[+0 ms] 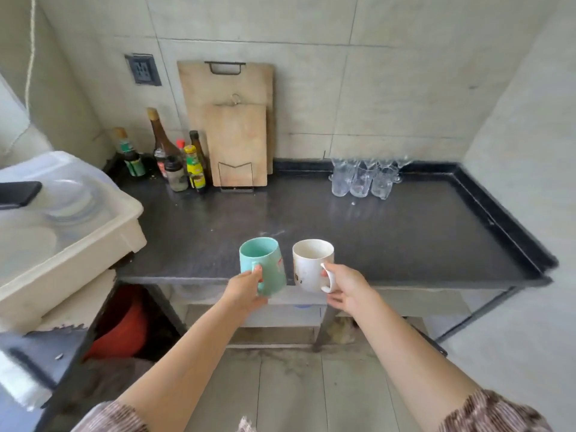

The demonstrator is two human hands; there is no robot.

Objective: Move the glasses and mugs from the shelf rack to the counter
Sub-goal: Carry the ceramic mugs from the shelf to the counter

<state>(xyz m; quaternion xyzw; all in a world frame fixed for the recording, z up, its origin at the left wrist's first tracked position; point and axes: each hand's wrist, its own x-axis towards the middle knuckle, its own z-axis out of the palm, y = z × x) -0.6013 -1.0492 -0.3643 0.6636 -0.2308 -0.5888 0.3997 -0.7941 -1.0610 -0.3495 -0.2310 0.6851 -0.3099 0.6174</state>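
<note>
You're mid-carry: your left grip [246,286] is clamped on the teal ceramic mug's [263,265] handle, your right grip [346,288] on the white stained mug's [311,265], both over the dark table's [405,232] near edge; next, lower each forward, short of the clear glasses [361,179] beyond

Pale tiled walls [389,88] enclose a dark countertop [343,232] above grey floor [290,391].

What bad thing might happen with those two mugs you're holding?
The teal mug in the left hand and the white mug in the right hand are held close together, so they might clink and chip. Both sit near the front edge of the counter; set down there, one could tip off. Pushed far back, they might knock the clear glasses by the wall.
</note>
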